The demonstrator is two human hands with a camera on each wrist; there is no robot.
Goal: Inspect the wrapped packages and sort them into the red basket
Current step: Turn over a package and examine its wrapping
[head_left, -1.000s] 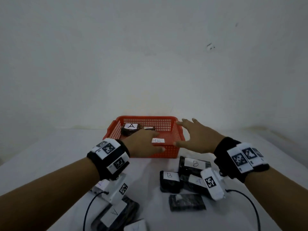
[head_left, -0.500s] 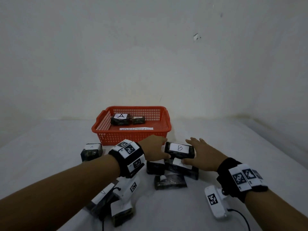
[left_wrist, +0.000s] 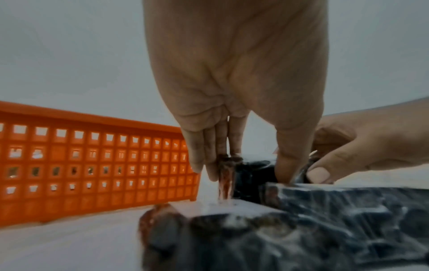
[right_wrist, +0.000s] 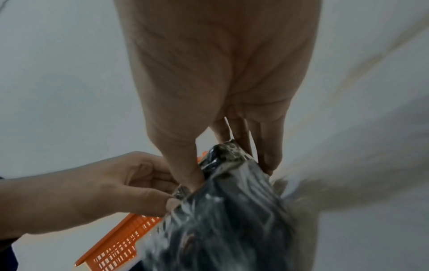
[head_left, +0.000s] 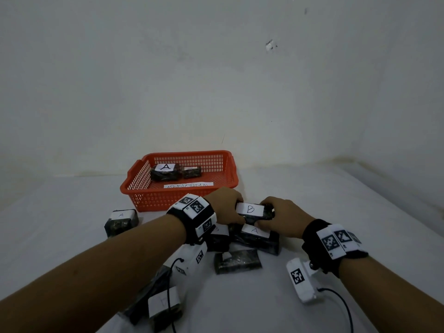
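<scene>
White tabletop, pile near red basket. I had left hand and right hand gripping B package; inspection step. Next: judge, then basket.

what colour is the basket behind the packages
Orange-red, with a grid of small square holes in its walls. The basket shows best in the head view.

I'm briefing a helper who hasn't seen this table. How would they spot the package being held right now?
Find the red basket by the wall; a pile of dark wrapped packages lies just in front of it. The held package sits atop that pile, gripped at its ends by the left hand and right hand. Its white label reads B, unlike the A package right beneath.
</scene>
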